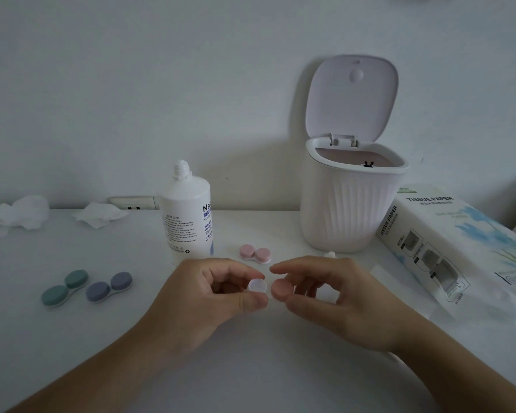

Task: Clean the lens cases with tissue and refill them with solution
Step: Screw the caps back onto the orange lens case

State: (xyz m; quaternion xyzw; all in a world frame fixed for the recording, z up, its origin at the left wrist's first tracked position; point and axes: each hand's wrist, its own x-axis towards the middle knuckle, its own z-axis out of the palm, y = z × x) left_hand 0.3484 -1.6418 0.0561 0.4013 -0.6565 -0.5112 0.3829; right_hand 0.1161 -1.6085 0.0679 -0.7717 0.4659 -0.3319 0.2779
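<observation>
A: What are the two hands holding?

B: The left hand (212, 289) pinches a small translucent white lens-case cup (257, 286) between thumb and forefinger; the cup sticks out just past the fingertips, toward the right. The right hand (334, 296) has its fingers curled around a round salmon-pink cap (279, 288), which sits at its fingertips, just beside the cup. I cannot tell whether cap and cup touch.

A: Where are they over the table?

B: Near the middle of the white table (251, 368), in front of the white solution bottle (188, 213), which stands uncapped.

A: And the other cases?

B: A pink twin-cup lens case (255, 254) lies just beyond the hands, between the bottle and the white ribbed plastic bin (349, 204), whose lid stands open. To the left lie a green twin-cup lens case (64, 288) and a purple twin-cup lens case (108, 287), side by side, all caps on.

A: Tissue?

B: Two crumpled white tissues at the far left, one (15, 216) at the edge, the other (100, 214) nearer the bottle. A white plastic tissue paper pack (459, 248) lies on the right.
</observation>
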